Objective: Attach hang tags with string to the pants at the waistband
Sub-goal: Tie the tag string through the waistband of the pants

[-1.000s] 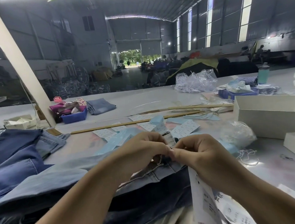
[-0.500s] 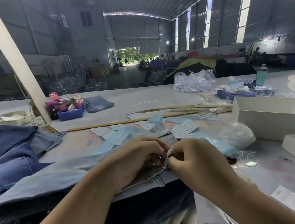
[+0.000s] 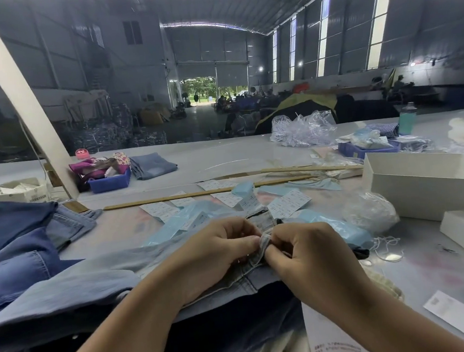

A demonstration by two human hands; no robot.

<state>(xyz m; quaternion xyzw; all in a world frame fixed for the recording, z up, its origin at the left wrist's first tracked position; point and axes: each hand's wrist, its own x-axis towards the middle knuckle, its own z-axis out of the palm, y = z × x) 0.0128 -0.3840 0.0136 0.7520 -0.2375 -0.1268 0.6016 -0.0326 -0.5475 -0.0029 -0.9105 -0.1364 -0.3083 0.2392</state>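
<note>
Light blue denim pants [image 3: 75, 290] lie across the table in front of me, on top of darker pants. My left hand [image 3: 218, 258] and my right hand [image 3: 305, 256] meet over the waistband [image 3: 265, 244], both pinching a small fold of it between fingertips. A white hang tag [image 3: 332, 341] hangs below my right wrist, partly hidden by my forearm. The string is too thin to make out between my fingers. Loose white string [image 3: 385, 246] lies to the right on the table.
Several white tags [image 3: 286, 206] and pale blue plastic sleeves [image 3: 190, 221] lie behind my hands. White open boxes [image 3: 422, 184] stand at the right, a stack of darker jeans [image 3: 12, 242] at the left, a wooden stick [image 3: 198, 193] across the middle, blue trays [image 3: 109, 182] farther back.
My hands have slid slightly right and down on the waistband, and the fold between my fingertips is now more bunched. The hang tag has dropped lower under my right wrist.
</note>
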